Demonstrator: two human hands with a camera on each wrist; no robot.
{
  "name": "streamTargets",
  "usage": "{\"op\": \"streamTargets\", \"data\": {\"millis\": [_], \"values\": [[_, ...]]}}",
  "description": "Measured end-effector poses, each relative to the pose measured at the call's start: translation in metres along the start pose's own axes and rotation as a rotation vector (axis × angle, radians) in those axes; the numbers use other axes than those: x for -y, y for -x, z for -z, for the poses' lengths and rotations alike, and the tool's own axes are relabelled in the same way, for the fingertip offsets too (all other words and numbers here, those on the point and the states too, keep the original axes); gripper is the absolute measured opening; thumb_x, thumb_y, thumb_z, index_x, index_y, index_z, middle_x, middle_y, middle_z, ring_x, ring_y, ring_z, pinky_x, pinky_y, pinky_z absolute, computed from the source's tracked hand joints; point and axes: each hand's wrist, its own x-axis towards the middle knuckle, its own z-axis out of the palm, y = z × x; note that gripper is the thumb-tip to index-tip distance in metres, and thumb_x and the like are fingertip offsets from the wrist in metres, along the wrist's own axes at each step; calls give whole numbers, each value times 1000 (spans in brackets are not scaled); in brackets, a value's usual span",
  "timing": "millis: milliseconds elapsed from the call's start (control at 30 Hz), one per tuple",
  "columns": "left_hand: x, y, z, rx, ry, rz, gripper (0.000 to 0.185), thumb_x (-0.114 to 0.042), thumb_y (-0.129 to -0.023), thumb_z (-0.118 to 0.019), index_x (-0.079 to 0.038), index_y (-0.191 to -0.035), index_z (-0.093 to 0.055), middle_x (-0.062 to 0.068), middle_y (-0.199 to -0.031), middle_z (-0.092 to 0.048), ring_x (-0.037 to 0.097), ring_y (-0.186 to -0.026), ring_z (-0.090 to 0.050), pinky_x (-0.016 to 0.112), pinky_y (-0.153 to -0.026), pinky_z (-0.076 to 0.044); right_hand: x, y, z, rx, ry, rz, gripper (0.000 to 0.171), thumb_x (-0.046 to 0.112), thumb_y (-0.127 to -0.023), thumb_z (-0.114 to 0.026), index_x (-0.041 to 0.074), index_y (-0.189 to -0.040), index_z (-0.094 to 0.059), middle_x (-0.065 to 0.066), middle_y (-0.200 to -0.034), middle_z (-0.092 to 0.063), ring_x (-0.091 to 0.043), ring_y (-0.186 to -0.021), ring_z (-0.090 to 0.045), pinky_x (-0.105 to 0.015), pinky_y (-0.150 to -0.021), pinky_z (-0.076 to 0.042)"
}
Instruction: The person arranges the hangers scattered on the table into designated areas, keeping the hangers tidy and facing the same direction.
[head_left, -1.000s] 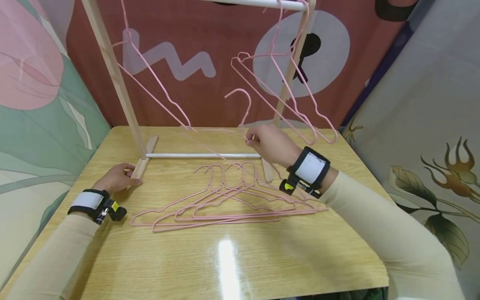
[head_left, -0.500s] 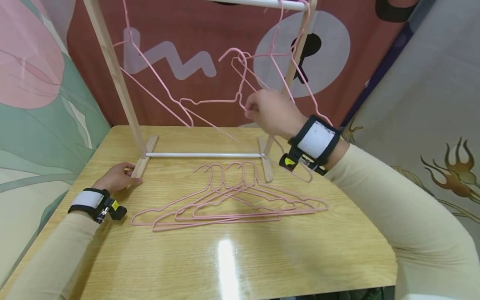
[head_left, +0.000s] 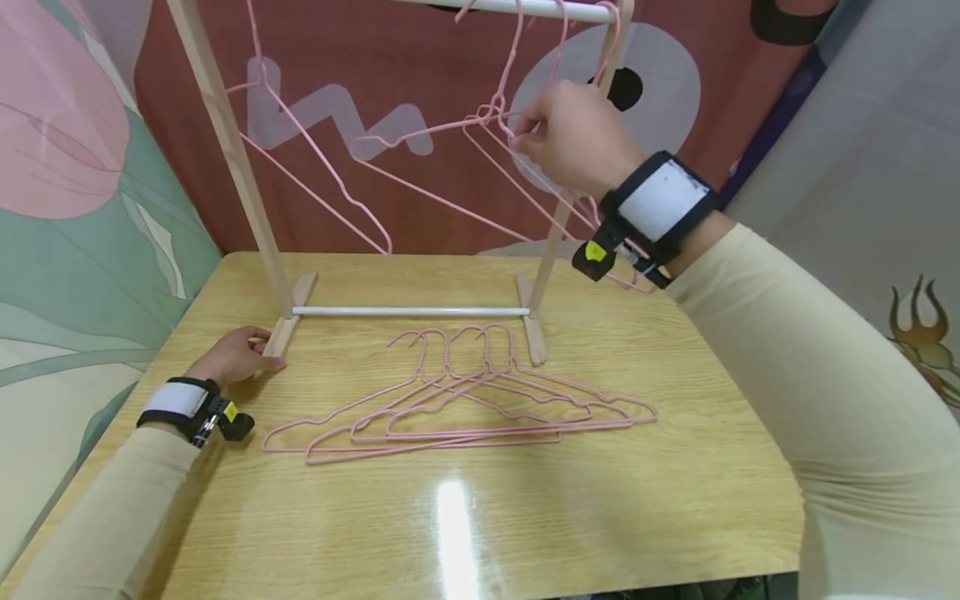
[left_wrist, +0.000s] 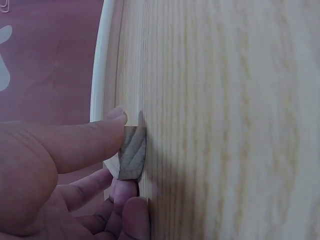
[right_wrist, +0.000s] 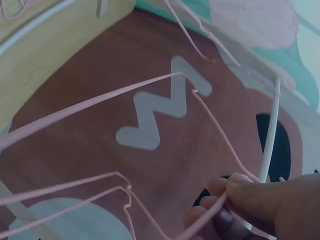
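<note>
A: Any legible writing?
B: None readable.
A: Hands?
B: Right hand (head_left: 573,137) pinches a pink hanger (head_left: 442,133), raised since earlier, its hook at the white rail (head_left: 525,8). Left hand (head_left: 232,354) grips the rack foot (head_left: 288,321) on the worktop (head_left: 525,500).

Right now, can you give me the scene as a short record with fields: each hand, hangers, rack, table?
right hand: raised near the top rail, pinches a pink hanger by its neck
left hand: holds the rack foot on the table
hangers on rail: pink ones, hung beside the held one; count unclear
hangers on table: a pile of pink ones, overlapping, hooks toward the rack
rack: wooden posts, white top rail, white lower bar
table: light wood, glossy
</note>
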Motion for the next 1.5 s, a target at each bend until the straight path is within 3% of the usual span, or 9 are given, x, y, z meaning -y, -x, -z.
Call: {"op": "streamTargets", "data": {"millis": [300, 633, 967, 1500], "values": [[-1, -1, -1, 7, 5, 6, 70, -19, -96, -69, 18, -142, -32, 31, -120, -47, 36, -101, -50, 33, -76, -43, -10, -22, 14, -68, 12, -122, 35, 28, -107, -53, 5, -126, -71, -12, -113, -68, -17, -89, -53, -30, -75, -43], [0, -2, -3, 7, 13, 29, 70, -20, -97, -69, 17, -143, -31, 30, -119, -46, 37, -103, -48, 36, -80, -41, -19, -37, 19, -57, -2, -217, 36, 29, -106, -53, 8, -132, -69, -10, -122, -66, -11, -86, -55, -24, -77, -47], [1, -3, -3, 4, 11, 22, 71, -21, -97, -70, 16, -143, -31, 30, -119, -46, 38, -103, -48, 38, -81, -41, -14, -36, 9, -26, -13, -232, 35, 30, -106, -54, 9, -128, -70, -7, -109, -63, -15, -85, -56, -29, -74, -46], [3, -2, -2, 6, 4, 4, 71, -21, -97, -69, 18, -143, -31, 32, -121, -47, 38, -103, -49, 36, -80, -42, -20, -40, -5, 24, 22, -230, 33, 29, -106, -55, 10, -127, -71, -9, -109, -69, -18, -89, -61, -32, -74, -46]]}}
